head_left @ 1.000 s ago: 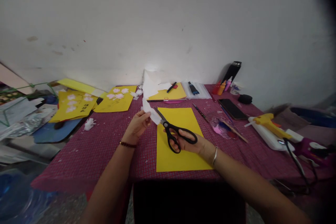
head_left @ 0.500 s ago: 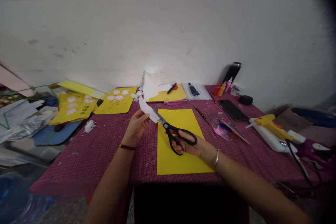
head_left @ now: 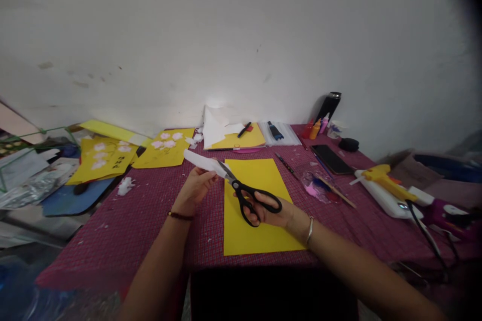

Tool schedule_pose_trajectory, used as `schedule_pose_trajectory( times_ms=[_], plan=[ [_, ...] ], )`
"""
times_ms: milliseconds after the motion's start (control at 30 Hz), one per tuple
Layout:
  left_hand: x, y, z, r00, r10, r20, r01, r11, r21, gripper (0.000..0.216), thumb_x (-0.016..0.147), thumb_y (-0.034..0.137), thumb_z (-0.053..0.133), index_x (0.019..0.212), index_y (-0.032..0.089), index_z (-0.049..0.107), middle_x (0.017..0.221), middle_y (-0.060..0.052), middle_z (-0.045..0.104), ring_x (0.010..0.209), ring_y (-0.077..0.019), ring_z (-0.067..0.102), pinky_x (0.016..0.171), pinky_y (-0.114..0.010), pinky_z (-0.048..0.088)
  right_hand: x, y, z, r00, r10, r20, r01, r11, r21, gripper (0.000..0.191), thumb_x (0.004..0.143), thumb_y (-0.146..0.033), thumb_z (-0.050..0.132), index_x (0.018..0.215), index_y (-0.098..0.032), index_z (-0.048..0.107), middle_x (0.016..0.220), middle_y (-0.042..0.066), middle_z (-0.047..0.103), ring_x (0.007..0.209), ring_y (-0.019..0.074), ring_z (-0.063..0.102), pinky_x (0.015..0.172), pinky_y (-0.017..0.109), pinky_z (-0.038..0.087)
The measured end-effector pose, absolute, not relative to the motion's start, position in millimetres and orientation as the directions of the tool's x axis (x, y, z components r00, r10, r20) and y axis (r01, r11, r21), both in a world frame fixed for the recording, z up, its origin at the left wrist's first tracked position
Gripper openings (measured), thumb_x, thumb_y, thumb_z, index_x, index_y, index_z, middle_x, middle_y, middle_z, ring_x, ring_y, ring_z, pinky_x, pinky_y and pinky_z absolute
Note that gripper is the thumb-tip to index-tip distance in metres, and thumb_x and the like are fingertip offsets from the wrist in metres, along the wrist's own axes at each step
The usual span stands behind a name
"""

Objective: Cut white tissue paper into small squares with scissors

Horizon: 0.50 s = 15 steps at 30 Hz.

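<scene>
My left hand point(head_left: 196, 188) had thumb and forefinger pinched shut on a thin white paper strip point(head_left: 203, 162). My right hand point(head_left: 273, 212) was curled, its fingers gripping the loops of the black-handled metal scissors point(head_left: 237, 184); the handles stood apart, and the blades met the strip just right of the left fingertips. The step in hand appeared to be cutting the strip. The next squeeze, I judged, called for a firm pinch clear of the blades. Beneath the right fingers lay a plain yellow rectangular paper sheet point(head_left: 259, 241).
</scene>
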State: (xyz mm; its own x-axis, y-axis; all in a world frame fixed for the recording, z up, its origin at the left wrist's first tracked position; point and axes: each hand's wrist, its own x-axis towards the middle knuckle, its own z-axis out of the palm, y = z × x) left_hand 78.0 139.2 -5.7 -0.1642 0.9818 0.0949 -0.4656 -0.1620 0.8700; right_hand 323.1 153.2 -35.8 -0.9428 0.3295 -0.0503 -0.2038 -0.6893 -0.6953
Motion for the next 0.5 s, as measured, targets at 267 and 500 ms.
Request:
schedule_pose_trajectory(
  times_ms=[267,500],
  plan=[
    [65,138,-6,-0.087,0.993,0.077,-0.354,-0.103,0.93,0.038,0.058,0.009,0.08,0.094,0.013,0.071,0.074,-0.002,0.07,0.056,-0.0083,0.056,0.053,-0.021,0.043,324,152,-33,-0.933,0.353,-0.067,-0.197,-0.659,-0.726,0.058,0.081,-0.051,0.071,0.122,-0.015,0.052,0.076,0.001,0.063,0.055,0.0084,0.053,0.051,0.022,0.036],
    [62,138,-6,-0.071,0.995,0.069,-0.386,-0.091,0.918,0.049,0.06,0.007,0.079,0.107,0.016,0.07,0.08,-0.003,0.072,0.062,-0.0093,0.06,0.057,-0.02,0.045,322,148,-28,-0.921,0.388,-0.027,-0.216,-0.569,-0.794,0.051,0.084,-0.052,0.067,0.115,-0.013,0.056,0.069,-0.002,0.059,0.044,0.0058,0.046,0.041,0.019,0.033]
  ],
)
